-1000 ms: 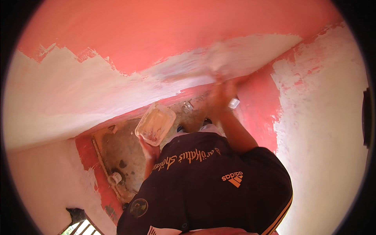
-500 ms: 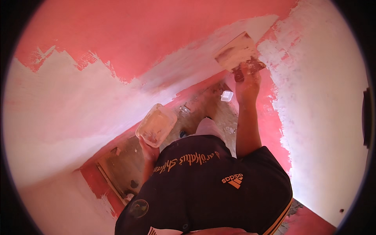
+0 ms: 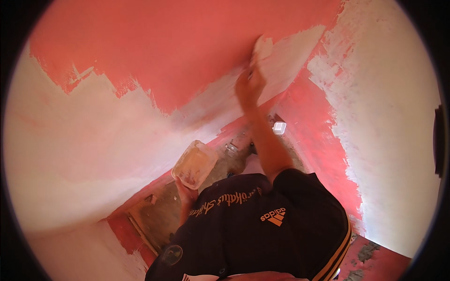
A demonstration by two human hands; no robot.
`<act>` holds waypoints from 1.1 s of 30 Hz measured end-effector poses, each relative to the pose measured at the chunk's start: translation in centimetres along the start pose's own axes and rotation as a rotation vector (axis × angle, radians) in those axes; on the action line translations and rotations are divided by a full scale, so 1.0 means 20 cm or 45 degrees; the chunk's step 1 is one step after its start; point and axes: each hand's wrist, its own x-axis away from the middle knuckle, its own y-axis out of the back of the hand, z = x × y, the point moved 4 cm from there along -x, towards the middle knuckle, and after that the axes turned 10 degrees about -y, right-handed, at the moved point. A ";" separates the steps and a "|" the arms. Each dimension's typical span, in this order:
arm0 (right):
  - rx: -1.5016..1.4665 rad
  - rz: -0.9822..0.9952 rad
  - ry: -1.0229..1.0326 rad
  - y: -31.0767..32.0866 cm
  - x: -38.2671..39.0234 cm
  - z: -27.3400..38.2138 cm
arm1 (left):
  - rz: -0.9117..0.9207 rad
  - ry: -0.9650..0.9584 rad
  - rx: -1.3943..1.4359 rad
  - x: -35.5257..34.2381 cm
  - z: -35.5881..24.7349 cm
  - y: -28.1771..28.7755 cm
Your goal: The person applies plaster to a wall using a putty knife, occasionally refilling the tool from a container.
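Note:
My right hand [image 3: 250, 89] is closed round the handle of a wide putty knife [image 3: 257, 49]. The blade shows nearly edge-on against the red wall [image 3: 187, 42], with a fresh pale patch of filler [image 3: 266, 48] beside it. Motion blurs hand and blade a little. Lower down, my left hand [image 3: 187, 192] grips the near end of a clear plastic tub [image 3: 195, 164], tilted and smeared inside with pale filler. Only part of that hand shows under the tub.
Pale filler covers the lower part of the left wall [image 3: 93, 140] with a ragged upper edge. The right wall [image 3: 389, 117] is whitish above a red strip [image 3: 314, 122]. A small white container [image 3: 279, 128] stands on the dirty floor [image 3: 164, 210] near the corner.
My right hand has swung left with the putty knife, from near the corner onto the red wall, turning the blade edge-on. The tub stays in my left hand; the view has shifted slightly.

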 end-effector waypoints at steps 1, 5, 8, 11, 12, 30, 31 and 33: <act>-0.020 0.060 0.055 0.00 0.12 0.03 | -0.066 0.013 -0.034 0.02 0.00 -0.01; 0.322 0.363 0.109 0.19 0.26 0.05 | -0.218 0.101 -0.010 0.06 0.00 0.04; -0.010 -0.055 -0.252 0.42 -0.24 -0.11 | -0.161 0.005 -0.104 0.10 -0.01 0.08; 0.020 -0.299 -0.146 0.52 -0.52 -0.24 | -0.051 -0.042 -0.152 0.09 0.00 -0.05; 0.110 -0.228 0.017 0.43 -0.45 -0.30 | -0.052 -0.037 -0.145 0.11 0.01 -0.04; 0.157 0.421 -0.290 0.24 0.11 -0.02 | -0.198 0.033 -0.077 0.21 0.01 -0.04; 0.067 0.593 -0.319 0.25 0.21 0.08 | -0.149 0.014 -0.072 0.20 0.00 -0.06; -0.407 0.592 -0.392 0.37 0.09 -0.38 | -0.093 0.017 -0.084 0.20 -0.02 -0.09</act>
